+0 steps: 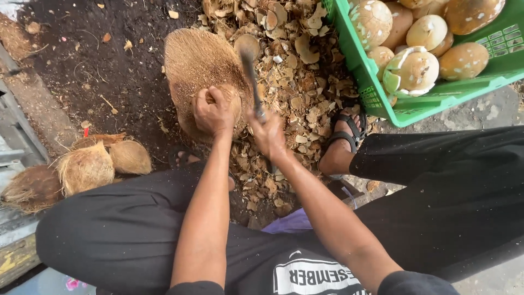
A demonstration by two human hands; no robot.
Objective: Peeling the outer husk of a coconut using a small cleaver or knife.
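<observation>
Coconut [232,101], one in hand: small and brown, pressed on a fibrous brown chopping block [194,65] on the ground, left hand [213,113] fingers clamped over it, right hand [268,135] fingers closed round a dark-handled blade [251,71] raised above. Judged part-way: a heap of shell chips [305,82] lies beside the block and about ten peeled coconuts [412,68] fill one green crate [376,101]. Three husked coconuts [87,166] wait at the left, untouched.

One husk-covered chopping block [199,65] under the grip. One cleaver [251,76] beside it. Three unhusked coconuts [84,166] lower left of the grip. One green crate [431,98] upper right, about nine peeled coconuts [412,71] visible. Shell chips [305,87]: uncountable.
</observation>
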